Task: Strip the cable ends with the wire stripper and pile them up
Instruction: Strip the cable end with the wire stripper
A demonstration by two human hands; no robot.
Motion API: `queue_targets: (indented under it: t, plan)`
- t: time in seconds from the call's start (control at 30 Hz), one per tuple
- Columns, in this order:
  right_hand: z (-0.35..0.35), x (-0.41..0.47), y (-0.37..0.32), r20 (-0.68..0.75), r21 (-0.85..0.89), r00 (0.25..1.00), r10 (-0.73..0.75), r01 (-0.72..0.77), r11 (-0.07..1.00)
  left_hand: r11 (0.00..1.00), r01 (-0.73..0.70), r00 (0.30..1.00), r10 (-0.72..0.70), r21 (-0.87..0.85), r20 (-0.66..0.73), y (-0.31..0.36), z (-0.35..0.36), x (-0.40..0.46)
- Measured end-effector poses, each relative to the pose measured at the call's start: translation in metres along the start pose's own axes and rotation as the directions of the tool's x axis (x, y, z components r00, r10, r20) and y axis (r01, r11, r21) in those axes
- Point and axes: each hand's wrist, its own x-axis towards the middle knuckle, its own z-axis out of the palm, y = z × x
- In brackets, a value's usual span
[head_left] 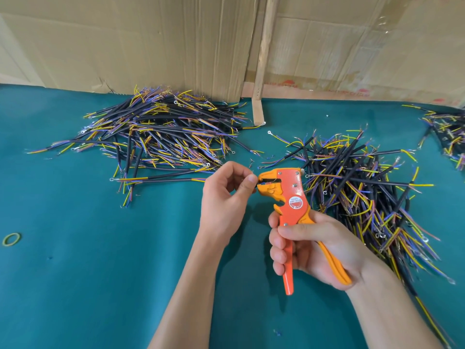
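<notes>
Gripping tool: the orange wire stripper (pixel 289 195) stands upright over the green table (pixel 88 273), its head pointing left, between the two hands.
Right hand (pixel 309 248): fingers wrapped tight round both handles, thumb across the upper grip.
Left hand (pixel 224 195): thumb and forefinger pinched narrow right at the stripper's mouth; whatever they hold is too small to tell, with only fine strands showing.
Left pile (pixel 161 137): a heap of black cables with yellow, blue and brown cores, behind the left hand.
Right pile (pixel 364 187): a similar heap just beside the stripper's head.
Far-right cables (pixel 450 132): more at the edge.
Rubber band (pixel 11 239): lies apart, far left.
Backdrop: cardboard sheets (pixel 151 41) and a wooden strip (pixel 261 59).
</notes>
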Motion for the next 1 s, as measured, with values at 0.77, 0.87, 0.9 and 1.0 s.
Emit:
queue_targets:
  t: [0.77,0.87,0.9,1.0]
  plan:
    - [0.005,-0.002,0.002,-0.083,-0.004,0.996,0.020,-0.020,1.000,1.000,-0.013,0.998,0.014,-0.020,0.056,0.001,-0.004,0.001]
    - [0.009,0.000,0.004,-0.117,-0.017,0.993,0.010,-0.012,1.000,0.999,-0.003,0.998,0.005,-0.044,0.057,0.001,-0.003,0.001]
    - [0.010,0.001,0.005,-0.148,-0.020,0.989,-0.001,-0.002,1.000,0.999,-0.001,0.998,0.003,-0.042,0.055,0.001,-0.003,0.001]
    - [0.016,0.005,0.009,-0.230,-0.018,0.972,-0.041,0.038,0.999,0.999,0.007,0.999,-0.005,-0.039,0.043,0.001,-0.003,0.001]
